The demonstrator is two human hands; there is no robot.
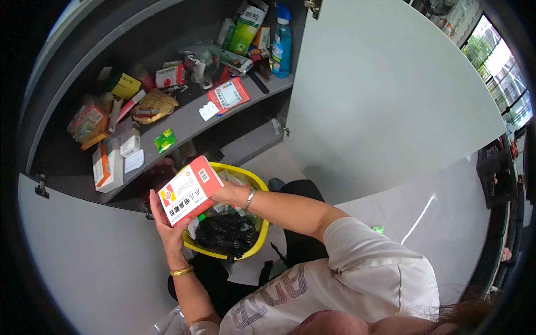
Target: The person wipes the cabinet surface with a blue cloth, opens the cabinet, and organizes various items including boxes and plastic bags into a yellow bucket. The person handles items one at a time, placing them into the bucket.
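A red and white cardboard medicine box (pixel 190 190), bearing writing and a barcode, is held tilted above the yellow bin (pixel 263 247). My left hand (pixel 169 228), below a gold bangle, grips its left end with the thumb over the near edge. At the opposite end is my right hand (pixel 228 193), its fingers hidden behind the box. Below them, the bin holds a crumpled black plastic bag (pixel 228 232) and clear plastic wrapping. A green sachet (pixel 165 140) lies on the edge of the cabinet shelf (pixel 190 121), just beyond the box.
Wide cabinet doors stand open at right (pixel 389 100) and left (pixel 83 259). On the shelf are a blue spray bottle (pixel 281 46), a red-edged packet (pixel 229 95), a white-and-orange box (pixel 109 165) and several other cartons. A green wrapper (pixel 378 230) lies on the tiled floor.
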